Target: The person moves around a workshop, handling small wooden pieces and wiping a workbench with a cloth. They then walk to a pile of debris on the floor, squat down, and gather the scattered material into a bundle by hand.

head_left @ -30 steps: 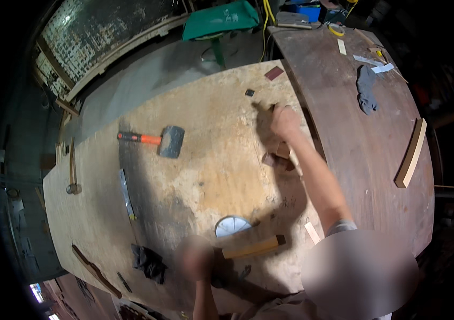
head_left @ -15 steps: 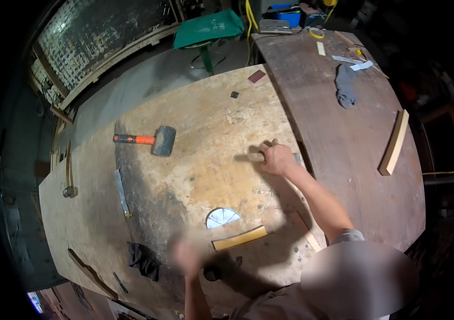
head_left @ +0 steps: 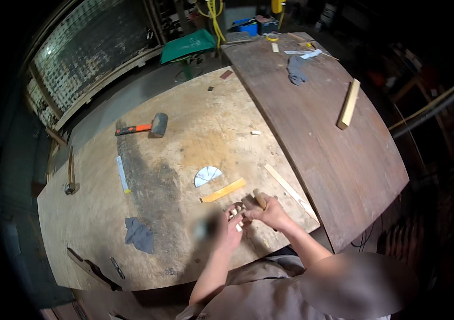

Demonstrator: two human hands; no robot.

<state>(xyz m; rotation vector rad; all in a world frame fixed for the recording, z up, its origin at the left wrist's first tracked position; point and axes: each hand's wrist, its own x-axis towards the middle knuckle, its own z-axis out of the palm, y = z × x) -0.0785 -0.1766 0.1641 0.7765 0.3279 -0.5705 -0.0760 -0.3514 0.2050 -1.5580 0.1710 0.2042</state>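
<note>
My left hand (head_left: 231, 229) is closed around several short, pale peg-like pieces (head_left: 236, 213), whose ends poke out between the fingers. Right beside it, my right hand (head_left: 272, 214) grips a brown wooden-handled tool (head_left: 260, 200); its other end is not clear. The two hands nearly touch above the near part of the pale workbench (head_left: 184, 256). Just beyond them lie a curved yellowish wood piece (head_left: 224, 190) and a white half-round template (head_left: 207, 176) with dark lines. One more pale peg (head_left: 256, 133) rests farther off, near the bench's right edge.
A mallet (head_left: 157, 125) with an orange and black handle, a metal ruler (head_left: 123, 175) and a grey cloth (head_left: 138, 235) lie to the left. A thin wood strip (head_left: 291, 191) runs along the right. The adjoining brown table (head_left: 333, 154) bears a wood block (head_left: 349, 104) and a grey glove (head_left: 296, 71).
My right hand has drawn back from the far right of the bench to beside my left hand. A pale peg now shows where it was reaching. The view has shifted too.
</note>
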